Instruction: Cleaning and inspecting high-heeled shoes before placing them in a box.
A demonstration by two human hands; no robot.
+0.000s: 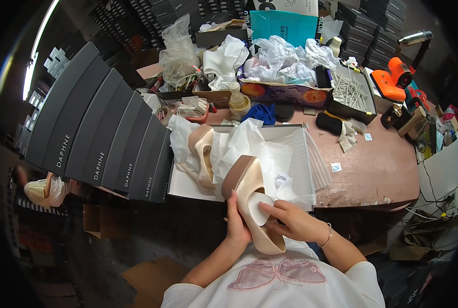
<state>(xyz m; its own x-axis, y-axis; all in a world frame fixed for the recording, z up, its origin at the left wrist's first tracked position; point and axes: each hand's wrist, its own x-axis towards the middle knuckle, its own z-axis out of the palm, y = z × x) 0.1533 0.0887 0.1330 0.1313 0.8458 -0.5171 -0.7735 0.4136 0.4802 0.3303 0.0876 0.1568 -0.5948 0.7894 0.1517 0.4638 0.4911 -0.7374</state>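
Note:
Just above my lap I hold a champagne satin high-heeled shoe (pixel 253 180), tilted, with its pinkish-brown sole facing left. My left hand (pixel 237 228) is closed round its side, thumb along the outside. At the shoe's opening, my right hand (pixel 297 222) is closed on a white rounded pad (pixel 260 209); the index finger lies on the pad and the other fingertips are partly hidden inside the shoe. A matching shoe (pixel 202 149) rests among white tissue paper (pixel 244 139) in an open white box (pixel 188 190) on the table edge beyond my hands.
Dark grey shoeboxes (pixel 98 128) are stacked at the left. Behind the open box stand a pump bottle (pixel 236 97), a blue cloth (pixel 260 113) and a carton of crumpled paper (pixel 285 93). On the pink table (pixel 367 169) are a black brush (pixel 329 123) and a tray of white sticks (pixel 351 92).

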